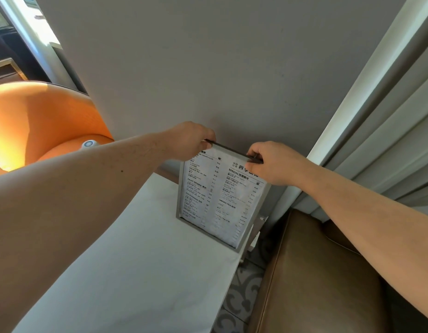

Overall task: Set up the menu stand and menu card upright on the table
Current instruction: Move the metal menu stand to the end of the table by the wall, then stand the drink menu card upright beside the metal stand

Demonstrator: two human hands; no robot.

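Head view of a two-handed placement. The left hand [191, 139] and the right hand [272, 162] each pinch one end of the dark top edge of the menu card [220, 195], fingers curled over the edge and thumbs toward the viewer. The card hangs below both hands inside the grey menu stand [255, 217], whose frame shows along the card's sides and base. Beneath the hands the stand's lower edge meets the white table [136, 248] at its far corner, close to the grey wall [208, 68] beyond the knuckles; the stand leans slightly, its top tipped away from the viewer. Whether the card is fully seated in the frame cannot be told. Below the right forearm lies a brown leather seat [316, 272]; beyond the left forearm, an orange chair [40, 121]. Likely hazards: the base sits very near the table's edge on the right hand's side, so a sideways nudge on release could push it off toward the seat; uneven downward pressure from the two pinches could skew or jam the card; letting go while the stand leans could tip it against the wall.
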